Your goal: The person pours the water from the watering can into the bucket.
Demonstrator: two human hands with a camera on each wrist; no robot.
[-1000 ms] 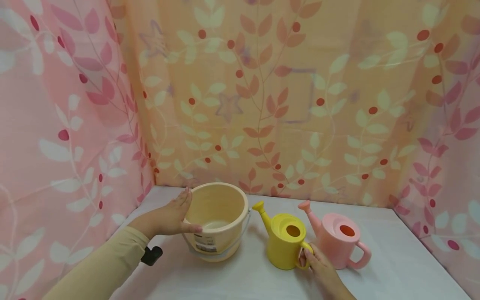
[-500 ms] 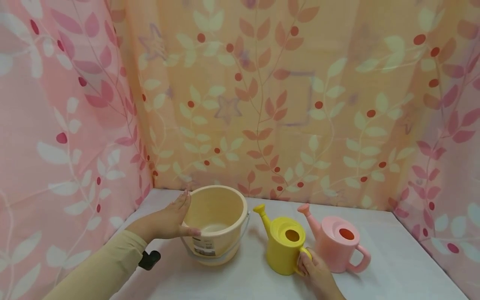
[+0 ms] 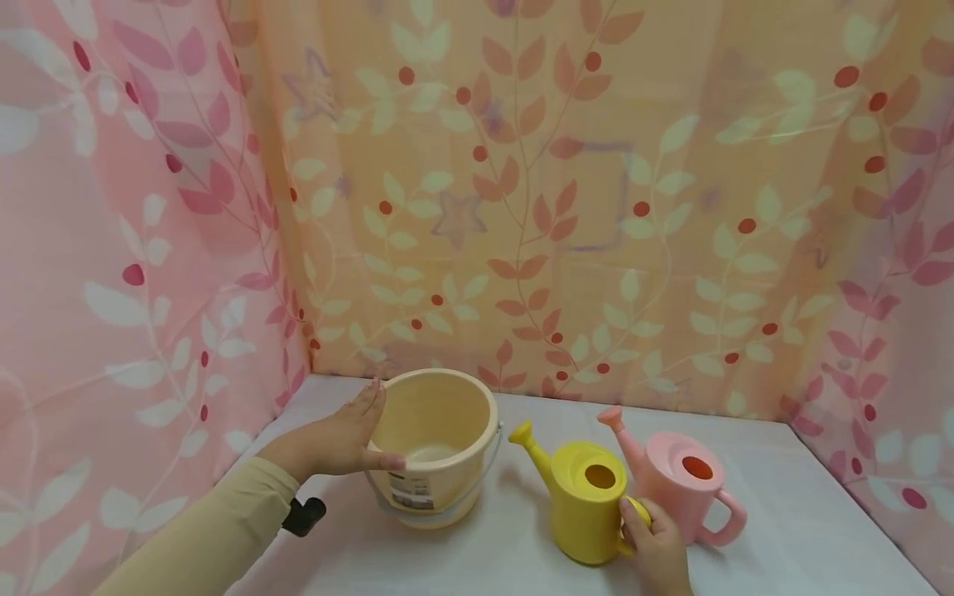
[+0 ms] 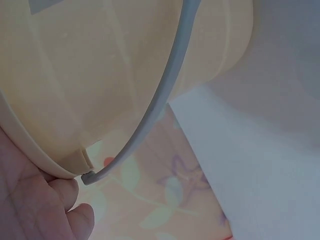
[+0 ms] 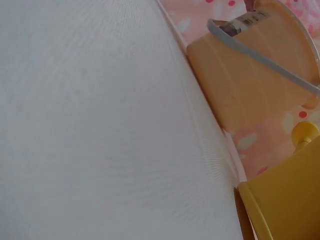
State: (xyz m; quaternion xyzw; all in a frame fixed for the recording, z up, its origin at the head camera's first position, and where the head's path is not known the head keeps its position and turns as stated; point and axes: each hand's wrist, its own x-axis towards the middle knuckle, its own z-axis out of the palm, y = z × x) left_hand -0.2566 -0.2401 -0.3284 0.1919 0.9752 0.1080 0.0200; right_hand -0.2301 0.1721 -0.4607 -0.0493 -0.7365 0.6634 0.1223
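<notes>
A cream bucket point(image 3: 432, 488) with a grey wire-like handle point(image 4: 155, 100) and a printed label stands left of centre. My left hand point(image 3: 335, 434) rests on its rim at the left side, fingers fairly straight and thumb along the front edge. In the left wrist view, fingertips point(image 4: 80, 220) show right at the rim beside the handle's pivot. To the right, my right hand point(image 3: 656, 546) grips a yellow watering can point(image 3: 585, 517) by its handle. Its spout points up toward the bucket. The right wrist view shows part of the yellow can's body point(image 5: 290, 200) low at the right, but the hand is out of sight.
A pink watering can point(image 3: 674, 488) stands just right of the yellow one, partly behind my right hand. The white table point(image 3: 790, 513) is enclosed by leaf-patterned curtains point(image 3: 462, 207) at the back and sides.
My right hand has drawn the yellow watering can a little nearer and to the right, away from the bucket. The left hand and the bucket stay about where they were.
</notes>
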